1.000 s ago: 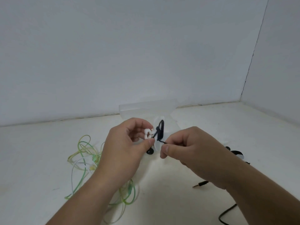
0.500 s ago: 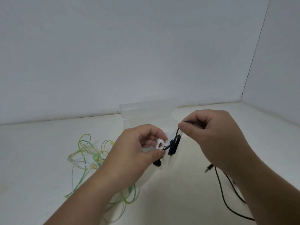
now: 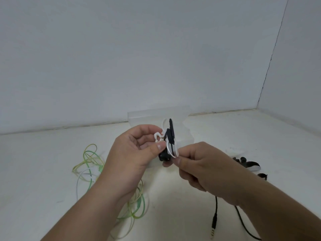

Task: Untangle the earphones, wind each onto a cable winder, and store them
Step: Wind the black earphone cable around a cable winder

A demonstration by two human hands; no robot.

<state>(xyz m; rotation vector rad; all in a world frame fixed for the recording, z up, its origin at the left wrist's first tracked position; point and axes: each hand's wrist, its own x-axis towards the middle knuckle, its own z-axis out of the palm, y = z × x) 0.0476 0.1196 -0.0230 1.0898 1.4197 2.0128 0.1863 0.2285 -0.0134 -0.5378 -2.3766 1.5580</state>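
My left hand [image 3: 137,153] pinches a small white cable winder [image 3: 158,137] between thumb and fingers, with black earphone cable [image 3: 171,134] looped around it and a black earbud [image 3: 164,156] hanging just below. My right hand [image 3: 203,169] pinches the black cable right beside the winder's lower end. The rest of that cable runs under my right wrist to its plug [image 3: 214,225] on the table. A tangled green and yellow earphone [image 3: 88,160] lies on the table to the left, partly hidden by my left forearm.
A clear plastic storage box [image 3: 147,115] stands behind my hands near the back wall. Small black and white winder-like pieces [image 3: 250,164] lie on the table to the right. White walls close the back and right sides.
My right hand came down from above the winder to its lower end, carrying the black cable around it. My left hand lifted the winder slightly.
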